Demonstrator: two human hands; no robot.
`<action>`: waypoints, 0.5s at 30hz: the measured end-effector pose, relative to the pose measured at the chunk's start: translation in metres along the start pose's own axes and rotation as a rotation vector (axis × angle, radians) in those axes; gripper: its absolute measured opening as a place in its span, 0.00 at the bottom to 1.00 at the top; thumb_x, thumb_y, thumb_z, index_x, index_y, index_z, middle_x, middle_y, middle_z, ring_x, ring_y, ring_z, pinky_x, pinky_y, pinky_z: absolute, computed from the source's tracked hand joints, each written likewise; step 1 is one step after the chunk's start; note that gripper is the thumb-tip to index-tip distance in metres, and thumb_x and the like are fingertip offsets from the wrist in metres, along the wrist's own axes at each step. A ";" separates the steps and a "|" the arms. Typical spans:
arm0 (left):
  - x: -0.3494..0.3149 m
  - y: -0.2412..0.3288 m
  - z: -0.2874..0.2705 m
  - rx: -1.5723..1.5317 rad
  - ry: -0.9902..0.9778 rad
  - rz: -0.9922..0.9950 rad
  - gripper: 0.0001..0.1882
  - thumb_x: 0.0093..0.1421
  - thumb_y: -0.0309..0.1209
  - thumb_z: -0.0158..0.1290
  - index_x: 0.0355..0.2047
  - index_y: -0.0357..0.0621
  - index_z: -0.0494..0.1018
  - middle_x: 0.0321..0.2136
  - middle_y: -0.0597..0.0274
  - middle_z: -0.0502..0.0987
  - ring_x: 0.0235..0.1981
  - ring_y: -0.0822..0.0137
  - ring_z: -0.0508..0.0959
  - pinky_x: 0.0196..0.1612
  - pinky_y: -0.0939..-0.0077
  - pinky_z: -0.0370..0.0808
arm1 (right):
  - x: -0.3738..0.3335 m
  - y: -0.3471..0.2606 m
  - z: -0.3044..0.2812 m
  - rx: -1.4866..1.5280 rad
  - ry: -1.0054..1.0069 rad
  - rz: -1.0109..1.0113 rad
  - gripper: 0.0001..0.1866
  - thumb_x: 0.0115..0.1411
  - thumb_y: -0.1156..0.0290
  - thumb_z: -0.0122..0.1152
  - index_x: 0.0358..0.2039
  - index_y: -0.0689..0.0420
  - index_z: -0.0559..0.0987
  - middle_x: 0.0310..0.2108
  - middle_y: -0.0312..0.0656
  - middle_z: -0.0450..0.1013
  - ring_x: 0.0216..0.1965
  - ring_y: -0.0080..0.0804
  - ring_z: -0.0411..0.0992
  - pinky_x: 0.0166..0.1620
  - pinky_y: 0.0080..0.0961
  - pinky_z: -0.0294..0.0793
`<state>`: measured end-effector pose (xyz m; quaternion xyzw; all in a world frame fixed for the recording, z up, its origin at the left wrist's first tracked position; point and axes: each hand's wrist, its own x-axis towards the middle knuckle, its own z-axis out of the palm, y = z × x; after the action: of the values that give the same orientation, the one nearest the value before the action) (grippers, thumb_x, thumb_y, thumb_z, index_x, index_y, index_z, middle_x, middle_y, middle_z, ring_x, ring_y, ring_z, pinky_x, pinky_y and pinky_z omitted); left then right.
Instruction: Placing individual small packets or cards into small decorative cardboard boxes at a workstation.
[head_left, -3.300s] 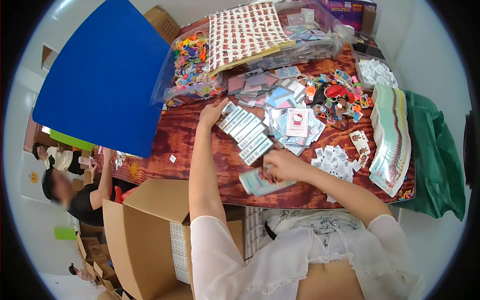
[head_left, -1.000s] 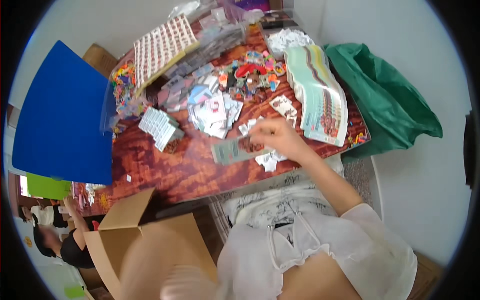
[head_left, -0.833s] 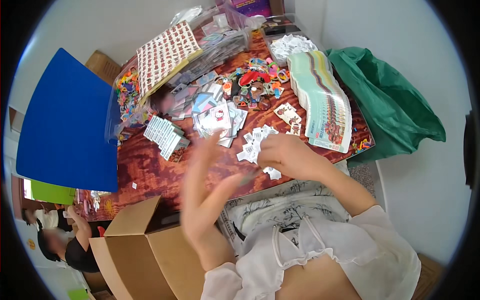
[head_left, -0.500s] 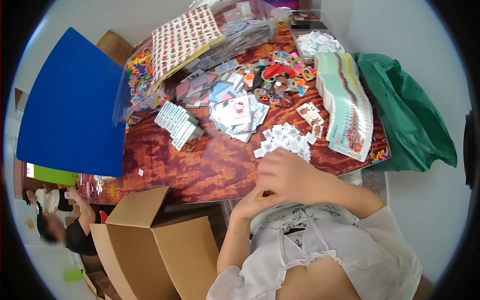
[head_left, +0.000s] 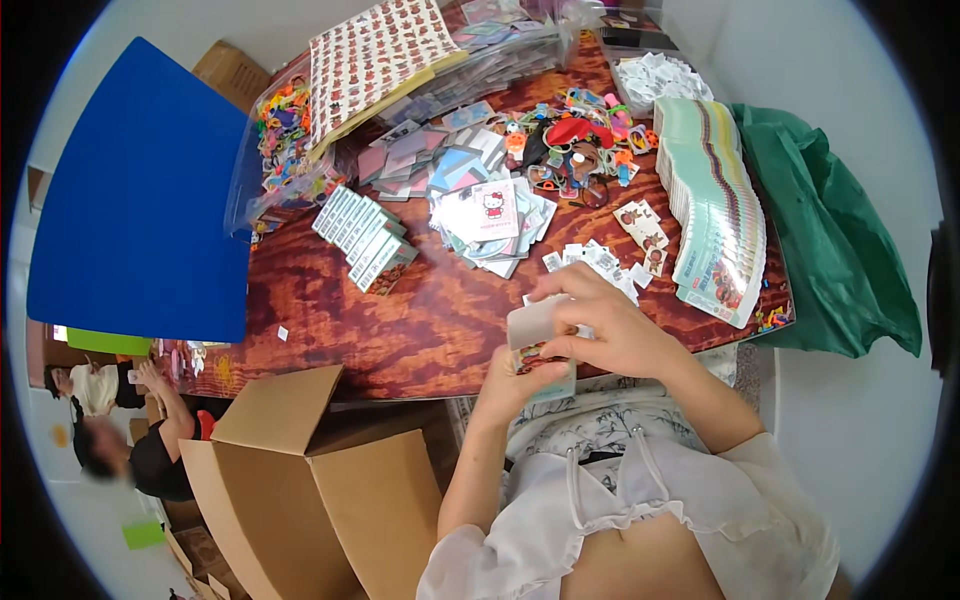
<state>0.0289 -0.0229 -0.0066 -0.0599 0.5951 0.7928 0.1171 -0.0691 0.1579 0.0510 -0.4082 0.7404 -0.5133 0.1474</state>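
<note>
Both of my hands meet at the near edge of a reddish wooden table (head_left: pixel 330 320). My left hand (head_left: pixel 510 375) holds a small stack of flat packets (head_left: pixel 535 335) from below. My right hand (head_left: pixel 610 325) grips the same stack from the top and right side. Just beyond my right hand lie several small white tags (head_left: pixel 600 262). A fanned row of similar packets (head_left: pixel 362 235) rests to the left on the table.
An open cardboard box (head_left: pixel 300 470) stands on the floor at my left. A long stack of striped cards (head_left: pixel 715 210), colourful trinkets (head_left: pixel 575 150), sticker sheets (head_left: pixel 375 55) and a blue panel (head_left: pixel 140 190) crowd the table. A green bag (head_left: pixel 840 250) sits right. Another person (head_left: pixel 130 450) crouches lower left.
My left hand left the row of packets and swung down near the box. It has come back up to join my right hand on the stack at the table's edge.
</note>
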 end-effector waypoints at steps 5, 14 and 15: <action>-0.001 -0.012 0.005 -0.351 -0.280 -0.183 0.38 0.52 0.45 0.67 0.57 0.37 0.67 0.48 0.57 0.77 0.50 0.64 0.77 0.52 0.67 0.75 | -0.013 0.005 -0.006 0.283 -0.014 0.093 0.13 0.53 0.73 0.70 0.20 0.61 0.73 0.50 0.46 0.69 0.42 0.31 0.72 0.36 0.25 0.73; 0.001 -0.015 0.007 -0.257 -0.089 -0.125 0.27 0.57 0.38 0.65 0.53 0.38 0.70 0.44 0.59 0.79 0.42 0.68 0.80 0.46 0.71 0.77 | -0.017 0.004 -0.004 0.197 0.138 -0.068 0.09 0.55 0.75 0.67 0.26 0.61 0.74 0.40 0.41 0.71 0.35 0.30 0.72 0.36 0.26 0.73; 0.003 -0.016 0.009 -0.227 -0.091 -0.101 0.27 0.58 0.39 0.64 0.53 0.39 0.71 0.44 0.62 0.78 0.42 0.72 0.78 0.43 0.74 0.76 | -0.019 0.007 -0.005 0.176 0.111 -0.012 0.09 0.54 0.75 0.68 0.26 0.61 0.74 0.36 0.40 0.71 0.34 0.32 0.71 0.38 0.28 0.70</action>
<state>0.0301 -0.0099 -0.0195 -0.0666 0.4918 0.8500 0.1765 -0.0630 0.1766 0.0433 -0.3692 0.6969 -0.5991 0.1384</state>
